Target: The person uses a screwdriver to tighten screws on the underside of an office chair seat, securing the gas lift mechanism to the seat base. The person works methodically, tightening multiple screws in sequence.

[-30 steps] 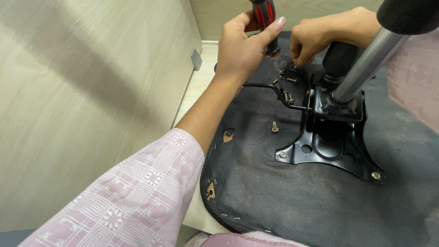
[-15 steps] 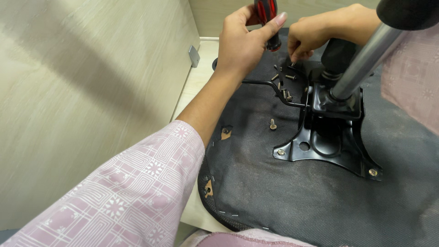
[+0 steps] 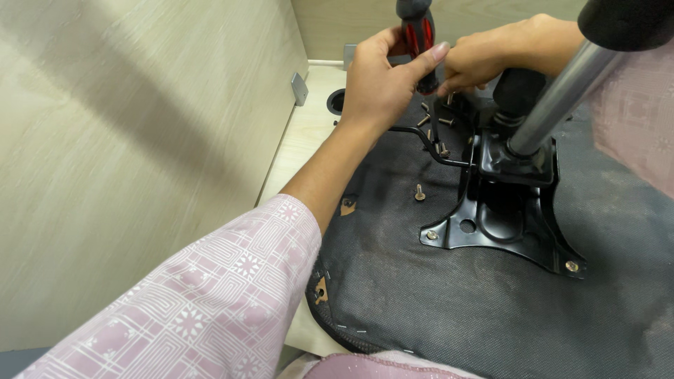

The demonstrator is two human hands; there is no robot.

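Left hand (image 3: 379, 88) grips the screwdriver (image 3: 419, 38) upright; right hand (image 3: 484, 60) just beside pinches something unclear at its tip. Tilting could slip the tip, scattering loose screws (image 3: 419, 193) below.

Pale pink sleeve (image 3: 203, 302) with white geometric line pattern and small flower motifs on the near left arm, bare left hand (image 3: 382, 84), bare right hand (image 3: 484, 60), unpainted thumbnail

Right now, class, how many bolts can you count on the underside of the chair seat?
About 7: two seated in the black plate's near corners, one standing loose beside it, about four near the hands. The hands may hide others.
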